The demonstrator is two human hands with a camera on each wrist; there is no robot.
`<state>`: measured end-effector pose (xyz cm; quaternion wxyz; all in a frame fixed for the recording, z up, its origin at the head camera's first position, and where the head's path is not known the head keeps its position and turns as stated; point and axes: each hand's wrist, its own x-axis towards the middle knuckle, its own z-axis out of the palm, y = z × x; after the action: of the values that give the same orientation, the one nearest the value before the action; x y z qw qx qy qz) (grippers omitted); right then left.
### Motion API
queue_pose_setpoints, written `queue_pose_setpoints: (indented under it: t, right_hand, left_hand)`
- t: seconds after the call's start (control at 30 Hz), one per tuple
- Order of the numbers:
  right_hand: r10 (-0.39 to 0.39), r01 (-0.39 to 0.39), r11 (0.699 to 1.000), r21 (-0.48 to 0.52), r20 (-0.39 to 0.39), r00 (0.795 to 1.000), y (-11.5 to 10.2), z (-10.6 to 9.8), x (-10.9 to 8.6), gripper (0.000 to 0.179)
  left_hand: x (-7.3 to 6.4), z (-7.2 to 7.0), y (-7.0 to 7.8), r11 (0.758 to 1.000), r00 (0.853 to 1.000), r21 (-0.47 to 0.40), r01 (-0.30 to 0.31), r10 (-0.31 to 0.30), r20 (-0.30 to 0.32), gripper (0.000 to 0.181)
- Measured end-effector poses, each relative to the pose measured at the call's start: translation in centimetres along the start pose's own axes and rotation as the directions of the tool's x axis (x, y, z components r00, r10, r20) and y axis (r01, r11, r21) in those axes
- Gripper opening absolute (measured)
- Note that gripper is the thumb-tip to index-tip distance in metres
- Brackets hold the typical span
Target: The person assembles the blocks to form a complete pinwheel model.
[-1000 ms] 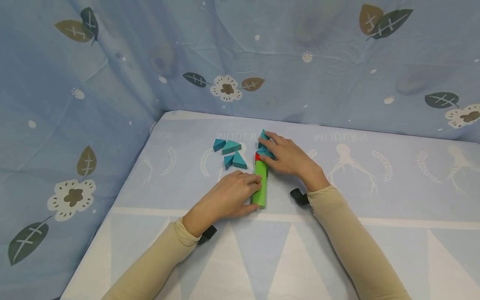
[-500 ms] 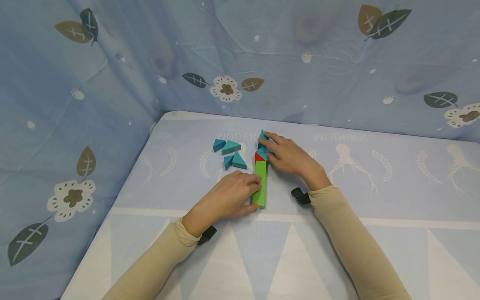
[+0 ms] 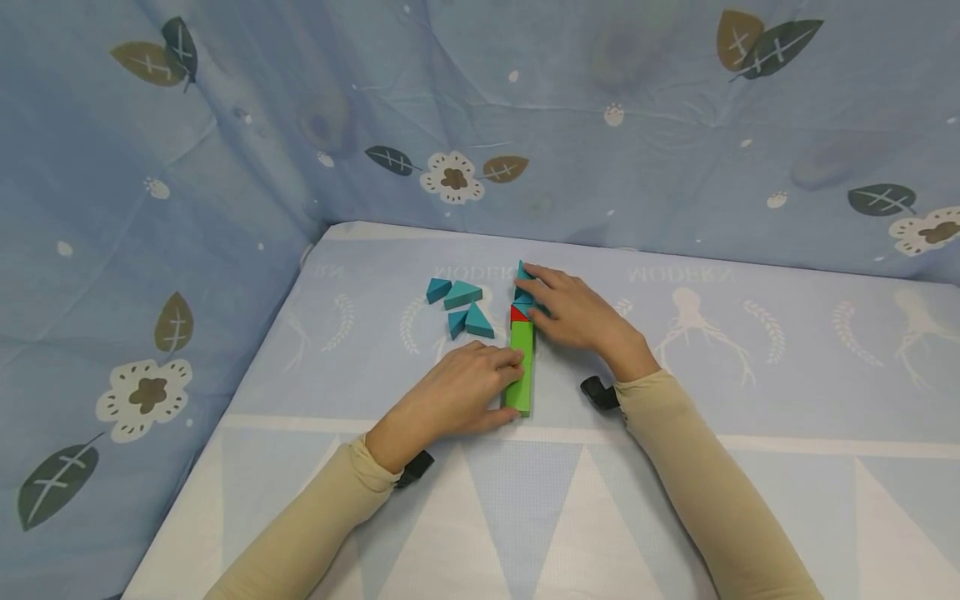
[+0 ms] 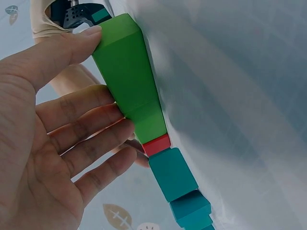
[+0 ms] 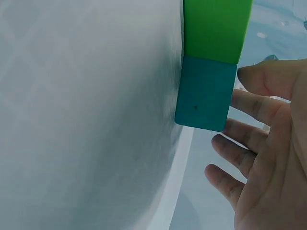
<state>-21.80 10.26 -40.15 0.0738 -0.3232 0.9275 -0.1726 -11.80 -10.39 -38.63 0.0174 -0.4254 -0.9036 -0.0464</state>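
Note:
Two long green blocks (image 3: pixel 522 342) seem to lie end to end, with a faint seam in the left wrist view. My left hand (image 3: pixel 468 387) rests against their left side, thumb at the near end, fingers loosely extended. At the far end, a red triangular block (image 3: pixel 517 314) meets a teal triangular block (image 5: pixel 204 96), sloped faces together. Beyond them stand more teal triangular blocks (image 3: pixel 521 271), partly hidden by my right hand (image 3: pixel 577 312). Its thumb touches the teal block beside the red one; the other fingers reach loosely along the farther teal pieces.
Several loose teal triangular blocks (image 3: pixel 463 293) lie to the left of the row. The patterned tablecloth (image 3: pixel 690 500) covers the table. A blue printed curtain (image 3: pixel 562 125) hangs behind and on the left.
The far teal block has shifted slightly left, into line with the row. My right thumb lifted off the red and teal joint, then came back to the teal block's right side. My left hand stays put.

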Motion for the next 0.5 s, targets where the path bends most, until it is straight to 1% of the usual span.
queue_pose_setpoints:
  t: [0.5]
  right_hand:
    - [-0.030, 0.030, 0.999, 0.025, 0.021, 0.999, 0.19, 0.01, -0.03, 0.060]
  left_hand:
    - [0.00, -0.17, 0.01, 1.000, 1.000, 0.004, 0.003, -0.003, 0.014, 0.051]
